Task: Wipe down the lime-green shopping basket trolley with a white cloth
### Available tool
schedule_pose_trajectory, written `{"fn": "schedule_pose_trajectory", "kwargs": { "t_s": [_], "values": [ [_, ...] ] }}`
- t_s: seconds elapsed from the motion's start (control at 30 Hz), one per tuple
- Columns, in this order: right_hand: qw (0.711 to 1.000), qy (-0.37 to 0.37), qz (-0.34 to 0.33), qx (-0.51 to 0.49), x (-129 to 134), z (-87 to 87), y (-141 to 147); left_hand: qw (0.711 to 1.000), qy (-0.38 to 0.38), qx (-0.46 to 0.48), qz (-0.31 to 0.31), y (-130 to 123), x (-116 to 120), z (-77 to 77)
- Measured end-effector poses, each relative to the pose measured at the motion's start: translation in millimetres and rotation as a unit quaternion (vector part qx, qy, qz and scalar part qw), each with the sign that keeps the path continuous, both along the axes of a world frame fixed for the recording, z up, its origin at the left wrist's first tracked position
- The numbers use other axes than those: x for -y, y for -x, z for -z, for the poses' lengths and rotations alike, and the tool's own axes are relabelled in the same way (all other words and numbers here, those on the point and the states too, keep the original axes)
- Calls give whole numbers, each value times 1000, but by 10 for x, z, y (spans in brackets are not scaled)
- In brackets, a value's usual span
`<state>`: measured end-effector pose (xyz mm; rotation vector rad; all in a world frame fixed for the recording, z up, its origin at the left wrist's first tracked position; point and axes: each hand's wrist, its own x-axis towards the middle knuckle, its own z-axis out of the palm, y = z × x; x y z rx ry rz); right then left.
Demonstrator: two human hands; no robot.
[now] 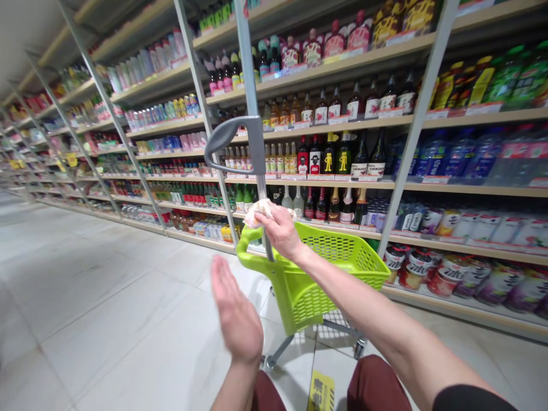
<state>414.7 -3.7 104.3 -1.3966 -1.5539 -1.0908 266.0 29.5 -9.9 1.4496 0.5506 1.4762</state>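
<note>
My right hand (281,229) is closed on a crumpled whitish cloth (256,212), pressing it against the upright metal pole (262,187) of a shopping cart. A grey loop handle (257,145) sits on the pole above the cloth. The cart's lime-green basket (295,308) has perforated sides and stands just beyond my hands. Lower and to the left, my left hand (237,314) is in the air beside the cart, fingers stretched out and holding nothing. It is slightly blurred and apart from the basket.
Tall shelves of bottles (338,105) and packaged goods line the far side, close behind the cart. Pale tiled floor (107,319) stretches away to the left. A yellow floor sticker (321,391) lies between my knees, and the cart's caster wheels (359,348) rest on the tiles.
</note>
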Motion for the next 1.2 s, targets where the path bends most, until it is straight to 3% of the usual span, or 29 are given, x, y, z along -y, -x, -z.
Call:
{"fn": "schedule_pose_trajectory", "kwargs": {
  "t_s": [0.07, 0.17, 0.23, 0.3, 0.37, 0.47, 0.57, 0.6, 0.67, 0.8, 0.87, 0.93, 1.1, 1.17, 1.2],
  "values": [
    [996, 43, 7, 77, -101, -17, -25, 995, 96, -18, -21, -135, -104, 171],
    [978, 125, 12, 166, -71, 297, -29, 969, 217, -119, 1, -288, -310, 482],
    [965, 171, 16, 197, 8, 538, -13, 958, 228, -172, 18, -306, -400, 595],
    [956, 196, 12, 218, 53, 632, -8, 966, 161, -202, -14, -278, -422, 549],
    [956, 186, 10, 227, 28, 504, -23, 970, 5, -232, -77, -255, -397, 349],
    [969, 120, 23, 214, -97, 6, -71, 913, -245, -295, -137, -298, -364, -67],
    [978, 62, 40, 196, -183, -426, -126, 852, -331, -369, -168, -392, -398, -334],
    [978, 54, 44, 197, -184, -473, -145, 836, -339, -396, -172, -412, -415, -358],
    [974, 59, 46, 216, -144, -391, -187, 805, -354, -447, -166, -418, -436, -322],
    [950, 128, 25, 285, -2, 132, -251, 759, -392, -499, -147, -336, -407, -145],
    [939, 162, 11, 304, 30, 256, -267, 752, -398, -505, -144, -297, -386, -101],
    [936, 172, 8, 306, 5, 151, -280, 752, -400, -505, -138, -277, -379, -95],
    [968, 108, 21, 225, -166, -626, -296, 762, -400, -496, -114, -255, -406, -119],
    [975, 105, 9, 197, -193, -747, -290, 764, -401, -495, -104, -241, -419, -118],
    [975, 110, 2, 192, -189, -718, -284, 764, -402, -495, -100, -234, -424, -115]
  ]
}}
